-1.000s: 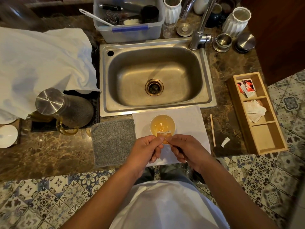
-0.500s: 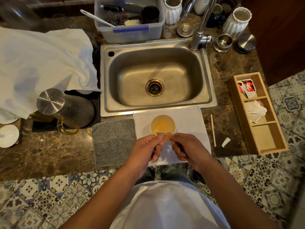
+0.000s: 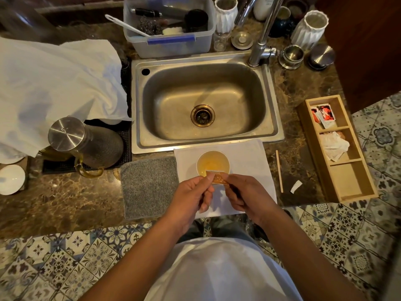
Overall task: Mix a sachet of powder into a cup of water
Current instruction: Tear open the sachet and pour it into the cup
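Note:
A white paper cup [image 3: 225,162] of yellowish liquid stands on a white cloth [image 3: 249,157] just in front of the sink. A small orange sachet [image 3: 219,178] hangs over the cup's near rim, pinched from both sides. My left hand [image 3: 191,194] grips its left edge with thumb and forefinger. My right hand [image 3: 245,193] grips its right edge. A thin wooden stir stick [image 3: 279,171] lies on the counter to the right of the cloth. A torn white strip [image 3: 296,186] lies beside the stick.
A steel sink [image 3: 204,105] with a tap [image 3: 263,40] lies behind the cup. A grey mat [image 3: 149,185] lies left of the cloth, a lidded glass jug [image 3: 84,144] further left. A wooden tray [image 3: 338,148] with sachets stands at right. A plastic tub [image 3: 169,42] stands at the back.
Both hands hold the sachet in nearly the same place over the cup's near rim. The sachet now shows a little more between the fingers.

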### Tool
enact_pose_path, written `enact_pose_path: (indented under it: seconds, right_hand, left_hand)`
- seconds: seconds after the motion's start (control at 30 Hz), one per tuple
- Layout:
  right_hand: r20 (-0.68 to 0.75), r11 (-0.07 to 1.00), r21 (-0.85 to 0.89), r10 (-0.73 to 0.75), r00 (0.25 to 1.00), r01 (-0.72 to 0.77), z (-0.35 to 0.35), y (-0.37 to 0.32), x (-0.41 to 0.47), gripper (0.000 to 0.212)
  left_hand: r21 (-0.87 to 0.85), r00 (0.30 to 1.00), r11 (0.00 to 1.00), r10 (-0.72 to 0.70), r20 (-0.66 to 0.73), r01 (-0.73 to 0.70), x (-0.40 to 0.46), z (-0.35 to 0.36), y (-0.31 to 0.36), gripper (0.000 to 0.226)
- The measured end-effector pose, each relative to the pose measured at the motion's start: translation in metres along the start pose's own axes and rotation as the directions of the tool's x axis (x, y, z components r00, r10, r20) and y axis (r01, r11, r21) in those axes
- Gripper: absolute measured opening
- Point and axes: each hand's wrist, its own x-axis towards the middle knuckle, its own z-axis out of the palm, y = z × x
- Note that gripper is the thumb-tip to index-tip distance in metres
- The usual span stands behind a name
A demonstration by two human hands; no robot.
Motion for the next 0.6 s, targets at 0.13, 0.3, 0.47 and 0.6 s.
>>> enact_pose_path:
  seconds: [0.13,0.3,0.47,0.6]
  right_hand:
    - [0.021,1.0,0.012,0.005,1.0,-0.005,-0.004,0.001,-0.003,0.045]
    - [0.006,1.0,0.011,-0.007,1.0,0.007,-0.004,0.0,-0.003,0.045]
    - [-0.056,1.0,0.008,-0.011,0.998,0.012,0.003,-0.001,-0.001,0.048]
    - [-0.023,1.0,0.003,0.008,1.0,-0.008,0.003,-0.003,-0.001,0.048]
  left_hand:
    - [-0.027,1.0,1.0,-0.011,-0.007,0.01,-0.002,0.0,-0.002,0.032]
    - [0.019,0.998,0.999,0.028,-0.049,-0.027,-0.001,0.001,-0.004,0.032]
    - [0.052,0.995,0.998,0.048,-0.083,-0.044,-0.002,0.003,-0.005,0.032]
    - [0.003,0.996,1.0,0.022,-0.083,-0.022,-0.002,0.011,-0.008,0.032]
